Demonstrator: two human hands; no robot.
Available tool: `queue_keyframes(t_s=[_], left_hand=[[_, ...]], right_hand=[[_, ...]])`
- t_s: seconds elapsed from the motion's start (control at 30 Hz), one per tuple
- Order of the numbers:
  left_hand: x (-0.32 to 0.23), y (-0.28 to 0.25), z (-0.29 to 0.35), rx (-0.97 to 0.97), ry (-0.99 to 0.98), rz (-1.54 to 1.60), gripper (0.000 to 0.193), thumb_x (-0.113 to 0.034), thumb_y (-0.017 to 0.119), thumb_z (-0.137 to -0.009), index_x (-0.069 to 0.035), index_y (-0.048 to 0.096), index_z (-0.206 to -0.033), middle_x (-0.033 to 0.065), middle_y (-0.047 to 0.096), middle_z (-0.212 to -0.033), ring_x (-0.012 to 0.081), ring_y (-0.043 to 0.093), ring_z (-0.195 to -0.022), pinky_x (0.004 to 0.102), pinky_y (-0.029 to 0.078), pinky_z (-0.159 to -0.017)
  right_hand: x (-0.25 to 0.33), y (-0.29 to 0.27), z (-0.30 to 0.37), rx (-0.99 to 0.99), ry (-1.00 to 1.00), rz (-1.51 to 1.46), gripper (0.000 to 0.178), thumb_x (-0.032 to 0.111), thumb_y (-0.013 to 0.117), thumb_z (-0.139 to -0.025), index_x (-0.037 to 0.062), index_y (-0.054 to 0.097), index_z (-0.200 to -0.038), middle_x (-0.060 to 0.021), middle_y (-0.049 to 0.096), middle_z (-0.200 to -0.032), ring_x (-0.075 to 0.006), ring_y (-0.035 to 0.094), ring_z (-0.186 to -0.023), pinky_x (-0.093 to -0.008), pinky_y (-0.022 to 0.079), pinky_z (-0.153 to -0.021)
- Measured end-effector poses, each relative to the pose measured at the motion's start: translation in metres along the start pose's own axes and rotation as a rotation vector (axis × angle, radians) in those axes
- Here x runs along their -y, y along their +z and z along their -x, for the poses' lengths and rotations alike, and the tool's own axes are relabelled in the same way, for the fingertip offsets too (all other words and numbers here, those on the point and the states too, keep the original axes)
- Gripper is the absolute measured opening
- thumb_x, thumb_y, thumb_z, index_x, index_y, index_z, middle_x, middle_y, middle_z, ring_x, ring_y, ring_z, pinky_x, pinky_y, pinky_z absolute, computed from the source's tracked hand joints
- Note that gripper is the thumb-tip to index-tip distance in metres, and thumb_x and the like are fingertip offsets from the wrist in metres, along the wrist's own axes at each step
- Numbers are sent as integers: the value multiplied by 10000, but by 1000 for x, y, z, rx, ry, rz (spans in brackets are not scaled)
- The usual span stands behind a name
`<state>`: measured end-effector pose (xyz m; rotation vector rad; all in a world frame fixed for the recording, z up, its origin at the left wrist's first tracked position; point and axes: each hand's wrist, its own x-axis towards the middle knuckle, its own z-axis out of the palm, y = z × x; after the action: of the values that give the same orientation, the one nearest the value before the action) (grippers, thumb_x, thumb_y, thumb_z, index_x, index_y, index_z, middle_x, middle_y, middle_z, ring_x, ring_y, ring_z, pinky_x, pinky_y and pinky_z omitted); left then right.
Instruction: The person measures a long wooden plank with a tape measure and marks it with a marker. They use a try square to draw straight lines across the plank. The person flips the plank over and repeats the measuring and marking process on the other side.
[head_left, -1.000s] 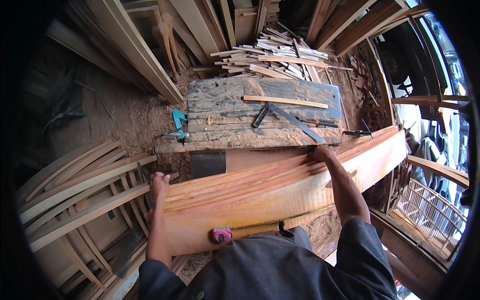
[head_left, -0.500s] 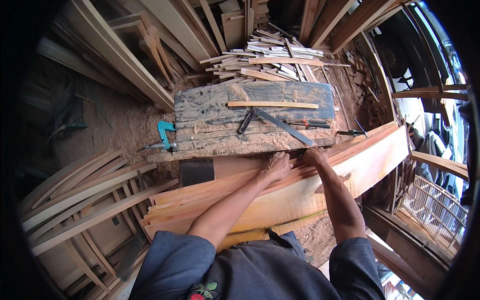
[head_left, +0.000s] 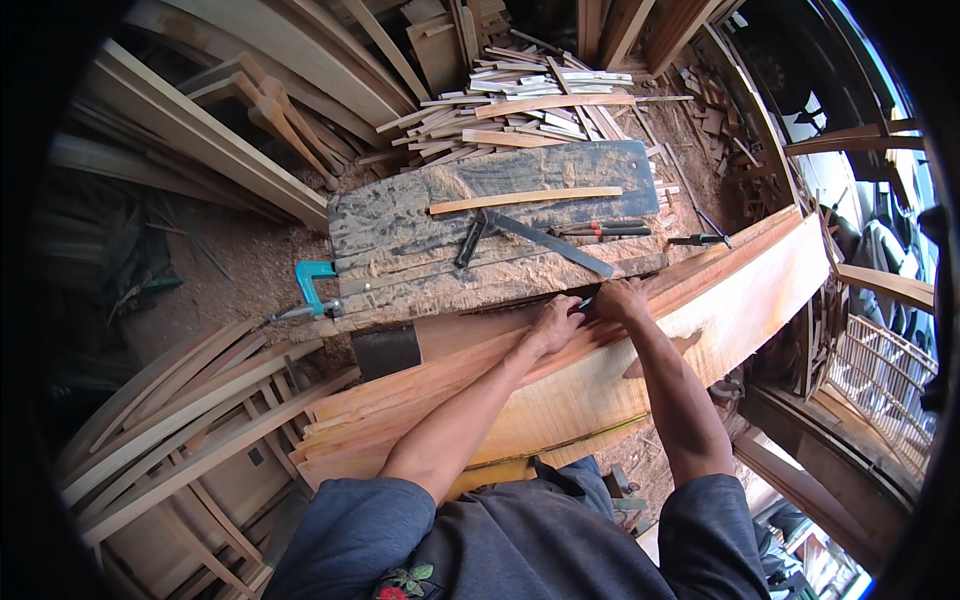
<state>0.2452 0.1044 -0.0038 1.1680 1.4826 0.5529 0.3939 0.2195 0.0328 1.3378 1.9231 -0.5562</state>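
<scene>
Both hands meet on the top edge of the stack of long curved planks (head_left: 600, 370), which leans against the weathered workbench (head_left: 480, 200). The left hand (head_left: 556, 323) presses flat, fingers loosely curled; the right hand (head_left: 620, 298) pinches something small and bluish, perhaps a pencil. Just beyond the knuckles lies a steel square (head_left: 545, 240). If the leaning planks shift under that pressure, the hands could slide off the edge.

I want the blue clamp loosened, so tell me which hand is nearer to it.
Left. The left hand rests on the curved plank, off to the right of the blue clamp; the right hand sits farther right still.
</scene>
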Motion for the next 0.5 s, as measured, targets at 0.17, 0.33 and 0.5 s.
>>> queue_keyframes(t_s=[0.17, 0.33, 0.5], left_hand=[[-8, -1, -11, 8, -32, 135, 382, -149, 643, -967, 33, 693, -1300, 244, 729, -1235, 324, 708, -1138, 394, 545, -993], [-28, -2, -10, 52, 0, 277, 372, -98, 626, -918, 50, 714, -1247, 235, 766, -1151, 276, 738, -1081, 376, 562, -957], [-27, -55, 61, -102, 60, 341, 400, -120, 707, -961, 60, 644, -1313, 161, 759, -1111, 205, 729, -1018, 347, 582, -929]], right_hand=[[-7, 7, -13, 50, -23, -33, 399, 365, 624, -922, 116, 791, -1185, -125, 713, -1361, -392, 605, -1333, -653, 401, -1116], [-17, 9, -16, 112, -245, -99, 448, 412, 805, -835, 91, 786, -1148, -194, 754, -1182, -364, 716, -1138, -478, 575, -943], [-7, -12, 17, -86, -274, -176, 170, 177, 672, -882, 97, 775, -991, -200, 761, -966, -418, 731, -953, -541, 553, -807]])
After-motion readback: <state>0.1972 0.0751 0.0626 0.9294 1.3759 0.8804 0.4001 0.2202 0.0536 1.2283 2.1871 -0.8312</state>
